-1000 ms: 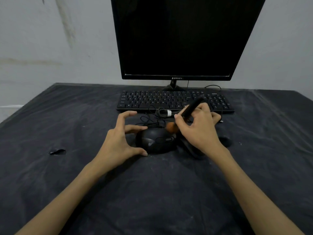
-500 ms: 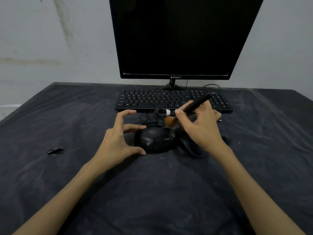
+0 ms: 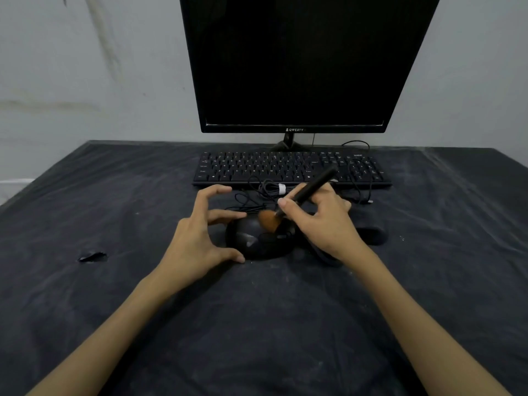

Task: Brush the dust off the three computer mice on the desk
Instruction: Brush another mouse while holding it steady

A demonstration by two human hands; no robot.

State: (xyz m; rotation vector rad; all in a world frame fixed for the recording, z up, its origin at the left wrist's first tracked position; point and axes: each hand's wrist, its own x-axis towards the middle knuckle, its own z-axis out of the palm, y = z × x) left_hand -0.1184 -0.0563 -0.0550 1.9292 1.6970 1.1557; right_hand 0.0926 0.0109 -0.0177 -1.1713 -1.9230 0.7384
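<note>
A black wired mouse (image 3: 258, 242) lies on the dark desk cloth (image 3: 257, 324) in front of the keyboard. My left hand (image 3: 200, 238) braces it from the left, thumb and fingers spread against its side. My right hand (image 3: 323, 224) grips a black-handled brush (image 3: 310, 188); its orange bristles (image 3: 270, 220) rest on the mouse's top. A second dark mouse (image 3: 370, 231) sits to the right, partly behind my right hand. Another dark shape (image 3: 324, 254) shows under my right wrist; I cannot tell what it is.
A black keyboard (image 3: 257, 168) and a dark monitor (image 3: 294, 64) stand behind the mice. Bundled mouse cables with a white tie (image 3: 281, 189) lie between keyboard and mice. A small tear (image 3: 93, 257) marks the cloth at left.
The brush head has come down and leftward onto the top of the mouse; half a second ago it was lifted behind the mouse. My left hand has stayed in place.
</note>
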